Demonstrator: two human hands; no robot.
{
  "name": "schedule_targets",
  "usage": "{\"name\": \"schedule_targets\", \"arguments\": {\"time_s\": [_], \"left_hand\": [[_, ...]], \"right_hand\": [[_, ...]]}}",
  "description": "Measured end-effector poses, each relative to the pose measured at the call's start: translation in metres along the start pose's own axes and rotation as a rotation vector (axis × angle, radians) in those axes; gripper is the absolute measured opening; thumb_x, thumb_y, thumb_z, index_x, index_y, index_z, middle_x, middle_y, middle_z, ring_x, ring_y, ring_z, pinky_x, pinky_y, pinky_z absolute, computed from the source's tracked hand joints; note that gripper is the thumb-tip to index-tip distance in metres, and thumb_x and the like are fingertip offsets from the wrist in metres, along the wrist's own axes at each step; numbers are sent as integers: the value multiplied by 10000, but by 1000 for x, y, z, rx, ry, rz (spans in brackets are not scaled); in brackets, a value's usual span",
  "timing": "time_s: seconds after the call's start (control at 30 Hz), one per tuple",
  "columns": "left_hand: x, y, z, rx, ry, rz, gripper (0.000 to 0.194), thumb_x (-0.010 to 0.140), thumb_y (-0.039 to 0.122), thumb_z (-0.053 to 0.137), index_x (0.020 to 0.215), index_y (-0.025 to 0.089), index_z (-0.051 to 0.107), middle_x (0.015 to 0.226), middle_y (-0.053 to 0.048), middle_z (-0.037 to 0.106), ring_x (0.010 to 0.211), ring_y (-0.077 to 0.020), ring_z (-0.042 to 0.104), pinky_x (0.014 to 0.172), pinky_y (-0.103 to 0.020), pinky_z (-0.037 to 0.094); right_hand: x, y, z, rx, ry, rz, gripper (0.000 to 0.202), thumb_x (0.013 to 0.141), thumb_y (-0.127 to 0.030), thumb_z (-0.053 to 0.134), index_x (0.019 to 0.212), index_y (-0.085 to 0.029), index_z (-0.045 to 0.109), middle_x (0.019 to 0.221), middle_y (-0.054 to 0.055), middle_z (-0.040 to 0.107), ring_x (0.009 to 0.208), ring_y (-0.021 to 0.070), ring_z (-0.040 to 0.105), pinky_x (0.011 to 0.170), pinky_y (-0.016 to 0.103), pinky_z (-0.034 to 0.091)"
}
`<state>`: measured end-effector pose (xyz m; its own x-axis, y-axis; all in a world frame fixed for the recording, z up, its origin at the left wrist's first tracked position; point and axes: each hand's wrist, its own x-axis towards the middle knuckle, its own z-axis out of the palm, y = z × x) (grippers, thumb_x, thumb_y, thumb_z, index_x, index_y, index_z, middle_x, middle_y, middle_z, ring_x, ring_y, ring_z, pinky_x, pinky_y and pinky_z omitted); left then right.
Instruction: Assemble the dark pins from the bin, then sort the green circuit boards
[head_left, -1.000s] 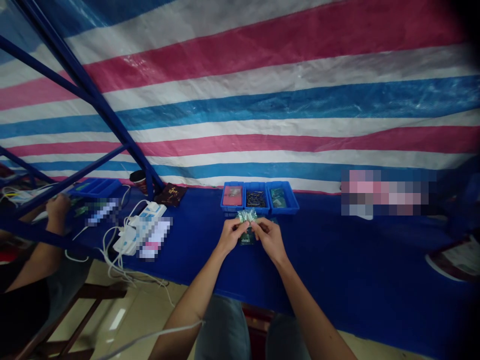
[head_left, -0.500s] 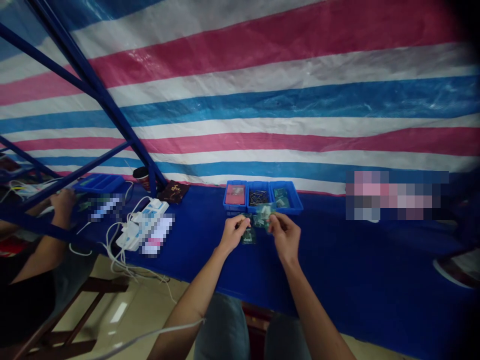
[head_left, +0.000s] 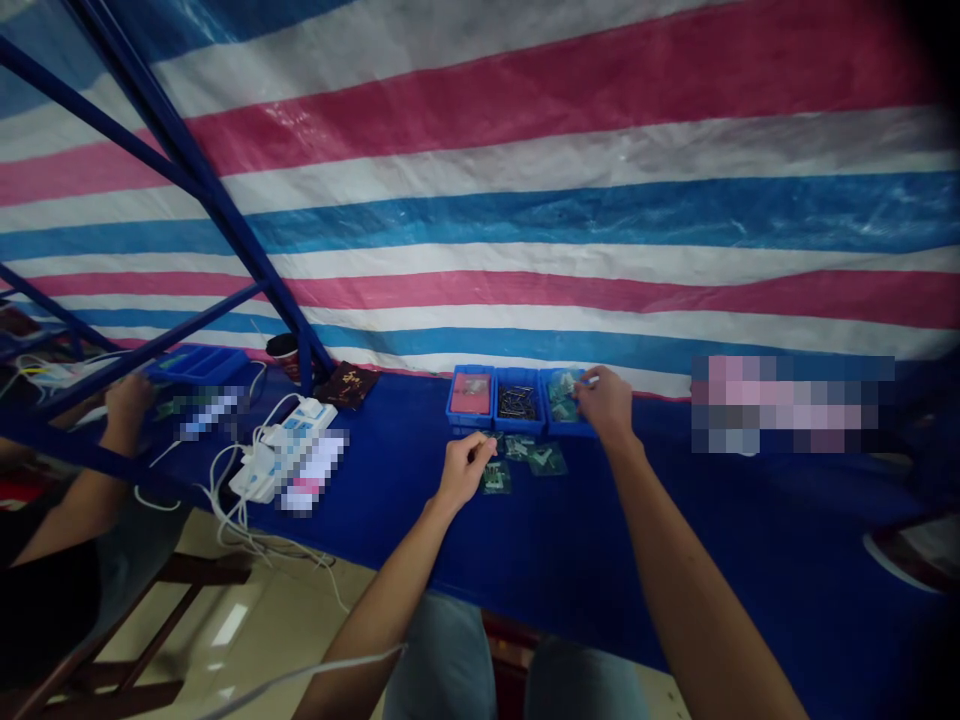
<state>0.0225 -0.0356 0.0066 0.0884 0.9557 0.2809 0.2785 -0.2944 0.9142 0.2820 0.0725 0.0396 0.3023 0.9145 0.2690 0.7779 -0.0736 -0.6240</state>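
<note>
My left hand rests over the table with thumb and fingertips pinched together; what is between them, if anything, is too small to name. Beside its fingertips lie small clear plastic bags with a greenish look and pale parts inside: one bag just under the hand, another bag farther right. My right hand reaches to the right blue bin, fingers closed at the bags inside. Something small and whitish shows at those fingertips, and I cannot make it out.
The middle bin holds dark screws or nails, the left bin a pink item. Left on the table are a power strip with white cables and a brown packet. A co-worker's hand is at far left, near a blue frame bar.
My right hand has moved from beside my left hand, up and right to the right bin. The bag it held is out of its grip; bags now lie on the table. My left hand barely moved.
</note>
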Motion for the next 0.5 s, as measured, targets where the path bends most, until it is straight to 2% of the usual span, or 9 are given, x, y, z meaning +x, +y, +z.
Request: {"name": "schedule_targets", "arguments": {"time_s": [0.13,0.27,0.37,0.5], "left_hand": [[1,-2,-1,3,15,-11,445,938,503,509,708,142,628,523,43,429,526,-103,403,566,-238,305],[1,-4,-1,10,32,-14,444,942,506,499,717,145,627,519,47,415,518,-100,392,561,-237,299],[1,-5,-1,10,48,-17,440,941,504,502,717,146,624,514,50,407,514,-99,385,559,-236,293],[2,-6,-1,6,68,-16,436,941,498,506,711,147,623,518,49,405,519,-100,383,564,-236,292]], "right_hand": [[10,-5,15,-110,-68,17,200,846,-266,614,977,-120,649,768,112,669,654,193,630,606,276,455],[10,-11,19,-233,-115,-10,205,830,-252,671,988,-126,636,916,155,661,805,248,649,677,316,468],[9,-12,17,-284,-136,-40,216,847,-253,672,1017,-126,627,932,165,661,847,267,641,701,330,461],[2,-11,4,-216,-50,-63,184,874,-278,632,999,-142,639,848,131,675,786,237,631,689,300,431]]}}
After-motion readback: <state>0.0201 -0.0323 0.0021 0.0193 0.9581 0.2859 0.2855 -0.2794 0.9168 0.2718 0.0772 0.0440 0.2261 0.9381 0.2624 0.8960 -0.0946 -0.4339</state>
